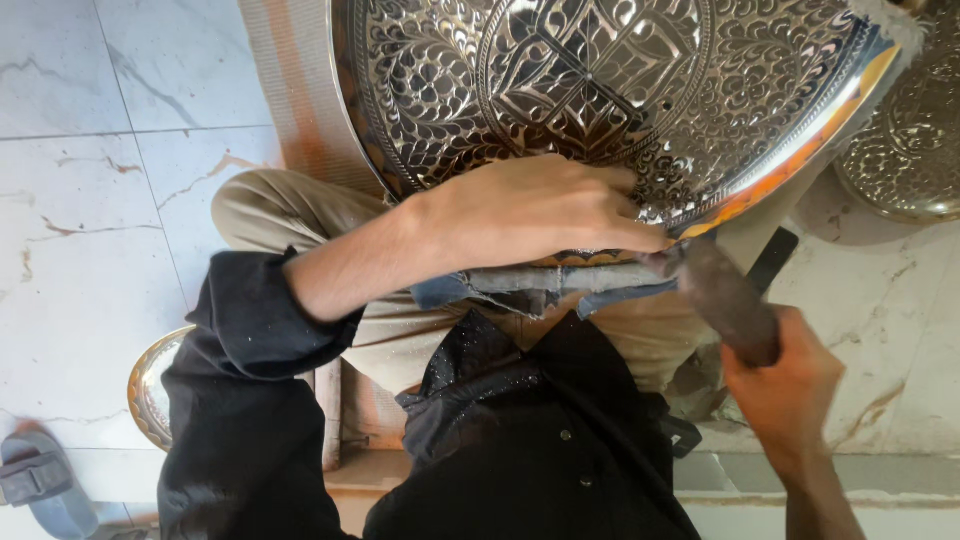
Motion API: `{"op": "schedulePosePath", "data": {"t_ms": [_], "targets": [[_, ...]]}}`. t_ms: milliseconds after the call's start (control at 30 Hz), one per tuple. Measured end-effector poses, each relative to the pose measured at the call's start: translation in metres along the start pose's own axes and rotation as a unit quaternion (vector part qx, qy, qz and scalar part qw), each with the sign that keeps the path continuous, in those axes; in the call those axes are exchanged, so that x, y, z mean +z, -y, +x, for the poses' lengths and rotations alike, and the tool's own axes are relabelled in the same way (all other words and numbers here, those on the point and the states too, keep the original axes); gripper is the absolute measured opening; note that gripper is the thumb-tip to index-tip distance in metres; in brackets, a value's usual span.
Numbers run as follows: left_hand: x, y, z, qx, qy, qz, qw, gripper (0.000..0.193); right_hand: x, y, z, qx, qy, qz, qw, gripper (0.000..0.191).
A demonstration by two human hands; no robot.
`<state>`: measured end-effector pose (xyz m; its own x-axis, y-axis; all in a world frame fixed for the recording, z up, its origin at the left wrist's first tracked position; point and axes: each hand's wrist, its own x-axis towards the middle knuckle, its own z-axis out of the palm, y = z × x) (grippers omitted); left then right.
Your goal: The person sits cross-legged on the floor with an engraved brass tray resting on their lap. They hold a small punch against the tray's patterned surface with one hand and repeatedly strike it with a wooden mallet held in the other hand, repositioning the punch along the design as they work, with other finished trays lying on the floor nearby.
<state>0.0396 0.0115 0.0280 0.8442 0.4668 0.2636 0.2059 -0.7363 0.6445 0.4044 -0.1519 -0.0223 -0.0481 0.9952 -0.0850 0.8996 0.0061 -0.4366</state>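
Observation:
A large round metal tray with dense engraved floral patterns rests tilted on my lap, its rim edged in orange-gold. My left hand lies flat on the tray's near rim, pressing it down over a folded strip of denim cloth. My right hand grips the handle of a dark, worn wooden mallet, whose head sits against the tray's lower edge beside my left fingertips.
A second engraved tray lies on the marble floor at the right. Another golden tray's rim shows under my left elbow. A grey sandal sits at the bottom left. A dark flat bar is behind the mallet.

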Motion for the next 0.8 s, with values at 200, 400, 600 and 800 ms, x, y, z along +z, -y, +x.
{"op": "schedulePosePath", "data": {"t_ms": [200, 400, 600, 800], "targets": [[0.0, -0.006, -0.017, -0.089, -0.113, -0.091, 0.985, 0.036, -0.021, -0.002, 0.006, 0.026, -0.045, 0.008, 0.999, 0.037], [0.007, -0.015, -0.025, -0.108, -0.107, 0.042, 0.987, 0.049, -0.041, 0.012, 0.013, -0.039, -0.057, 0.052, 0.996, 0.027], [0.016, -0.011, -0.024, -0.126, -0.071, 0.053, 0.988, 0.052, -0.057, 0.029, 0.036, -0.016, -0.036, -0.031, 0.999, 0.036], [0.016, -0.006, -0.026, -0.127, -0.067, 0.023, 0.989, 0.052, -0.071, 0.026, 0.044, -0.018, -0.053, 0.002, 0.998, 0.032]]}}
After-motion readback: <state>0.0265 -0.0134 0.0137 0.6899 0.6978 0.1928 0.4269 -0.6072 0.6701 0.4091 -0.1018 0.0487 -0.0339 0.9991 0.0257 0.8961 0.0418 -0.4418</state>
